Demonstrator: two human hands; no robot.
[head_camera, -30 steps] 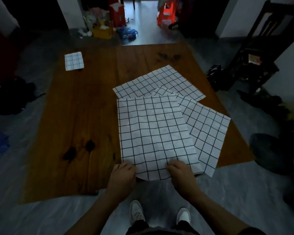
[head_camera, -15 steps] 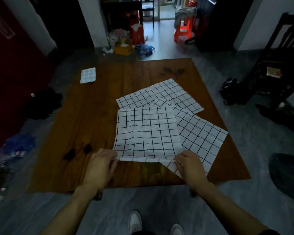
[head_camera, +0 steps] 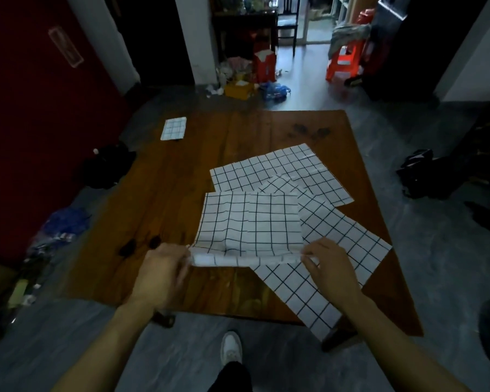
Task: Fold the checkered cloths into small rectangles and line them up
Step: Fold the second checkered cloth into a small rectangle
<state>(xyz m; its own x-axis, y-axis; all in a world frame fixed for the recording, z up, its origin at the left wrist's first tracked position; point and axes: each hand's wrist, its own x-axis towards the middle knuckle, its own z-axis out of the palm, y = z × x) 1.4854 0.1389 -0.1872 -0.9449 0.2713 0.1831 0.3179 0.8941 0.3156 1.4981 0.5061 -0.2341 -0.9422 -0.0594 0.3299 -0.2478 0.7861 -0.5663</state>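
Three white checkered cloths overlap on the wooden table (head_camera: 210, 154). On the top cloth (head_camera: 249, 222) the near edge is lifted and curled over. My left hand (head_camera: 161, 274) pinches its near left corner and my right hand (head_camera: 327, 268) pinches its near right corner. A second cloth (head_camera: 337, 250) lies under it to the right, with one corner hanging past the table's front edge. The third cloth (head_camera: 289, 168) lies flat behind them. One small folded checkered rectangle (head_camera: 173, 128) sits at the table's far left corner.
Dark bags (head_camera: 105, 165) and blue clutter (head_camera: 60, 227) lie on the floor to the left of the table. A dark chair and bags (head_camera: 425, 171) stand to the right. An orange stool (head_camera: 344, 60) and boxes (head_camera: 239, 89) sit beyond the far edge. My shoe (head_camera: 231, 349) is below the table's front edge.
Both hands lifted the top cloth's near edge off the table's front and carried it away from me, so the cloth now looks shorter. The camera tilted up, showing more of the room.
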